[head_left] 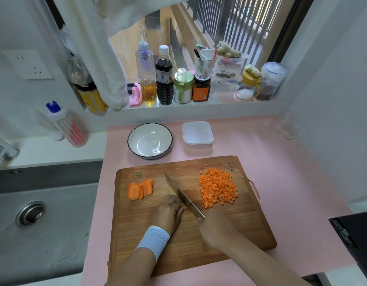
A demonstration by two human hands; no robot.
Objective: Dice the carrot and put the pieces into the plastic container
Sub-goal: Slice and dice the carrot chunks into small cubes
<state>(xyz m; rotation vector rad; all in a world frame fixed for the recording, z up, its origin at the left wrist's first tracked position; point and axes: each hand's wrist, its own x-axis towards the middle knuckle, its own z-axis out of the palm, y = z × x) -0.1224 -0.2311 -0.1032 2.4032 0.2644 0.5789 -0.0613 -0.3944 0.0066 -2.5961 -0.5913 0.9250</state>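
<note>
A wooden cutting board (230,228) lies on the pink counter. A heap of diced carrot (217,186) sits at its right. Carrot slabs (139,189) lie at the board's left, with a cut-off carrot top (138,174) behind them. My left hand (170,209) has its fingers curled down over a small bit of carrot, mostly hidden beneath them. My right hand (216,228) grips the handle of a knife (181,195), whose blade lies against my left fingers. The plastic container (197,134) stands behind the board with its lid on.
A white bowl (150,140) stands left of the container. A sink (40,213) is at the left. Bottles and jars (164,77) line the window sill. A dish-soap bottle (67,125) stands by the sink. A black box (356,238) is at the right edge.
</note>
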